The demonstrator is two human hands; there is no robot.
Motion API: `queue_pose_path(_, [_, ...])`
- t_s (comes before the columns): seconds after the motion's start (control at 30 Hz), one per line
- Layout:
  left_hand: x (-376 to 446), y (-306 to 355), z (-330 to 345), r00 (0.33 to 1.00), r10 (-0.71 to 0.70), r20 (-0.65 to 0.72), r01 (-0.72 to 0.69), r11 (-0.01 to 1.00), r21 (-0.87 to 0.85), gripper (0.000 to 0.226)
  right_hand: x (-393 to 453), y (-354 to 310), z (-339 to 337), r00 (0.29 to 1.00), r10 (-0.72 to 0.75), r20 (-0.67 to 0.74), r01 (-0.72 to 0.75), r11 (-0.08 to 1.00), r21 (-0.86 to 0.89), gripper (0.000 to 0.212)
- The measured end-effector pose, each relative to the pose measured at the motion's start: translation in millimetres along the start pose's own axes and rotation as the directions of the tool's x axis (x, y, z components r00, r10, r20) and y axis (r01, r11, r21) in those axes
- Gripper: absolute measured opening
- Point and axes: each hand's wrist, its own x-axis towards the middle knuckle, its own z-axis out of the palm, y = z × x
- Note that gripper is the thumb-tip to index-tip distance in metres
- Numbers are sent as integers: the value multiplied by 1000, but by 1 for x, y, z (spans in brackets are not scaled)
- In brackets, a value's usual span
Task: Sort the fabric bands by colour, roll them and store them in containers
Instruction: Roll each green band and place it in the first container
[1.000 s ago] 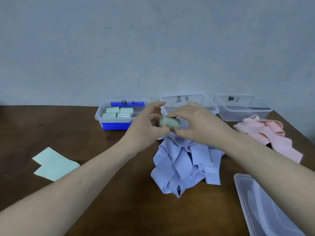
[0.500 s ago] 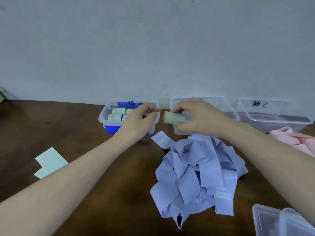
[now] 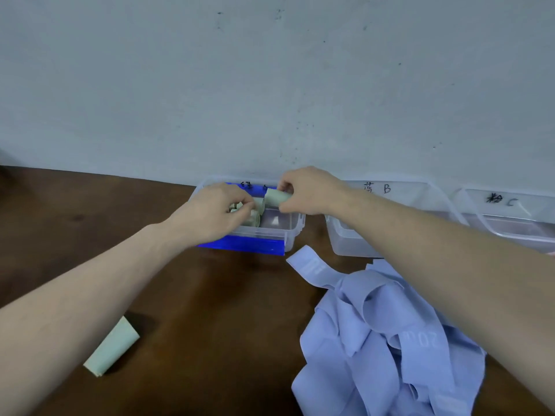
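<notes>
My right hand [image 3: 309, 192] grips a rolled pale green band [image 3: 277, 197] just above the leftmost clear container [image 3: 295, 228], which has a blue base. My left hand [image 3: 214, 211] reaches into that container with curled fingers on the green rolls [image 3: 255, 217] stored there. A flat green band [image 3: 112, 349] lies on the table at the lower left, partly hidden by my left forearm. A heap of loose blue bands [image 3: 387, 334] lies at the lower right.
Clear container B [image 3: 345, 241] stands right of the green one, and container C [image 3: 510, 226] is further right; both look empty. The grey wall rises right behind the containers. Brown tabletop [image 3: 210, 310] shows between my arms.
Both hands moved left and away from me, carrying the green roll from above the blue heap to the green container. My left hand went down into the container onto the stored rolls.
</notes>
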Motion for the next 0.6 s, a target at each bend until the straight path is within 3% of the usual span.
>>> queue_pose_path(0.2, [20, -15, 4, 997, -4, 81, -4, 995, 96, 26, 25, -5, 18, 1000, -13, -1, 12, 952, -305, 28])
queue_pose_path(0.37, [22, -18, 7, 986, -57, 156, 46, 996, 75, 27, 32, -13, 21, 999, -37, 22, 43, 831, -554, 26])
queue_pose_path(0.5, [21, -19, 9, 984, -68, 167, 61, 997, 44, 29, 37, -21, 26, 999, -31, 24, 39, 793, -608, 21])
queue_pose_path(0.6, [20, -19, 9, 985, -67, 159, 62, 997, 36, 31, 37, -20, 27, 1000, 1, 22, 11, 843, -538, 23])
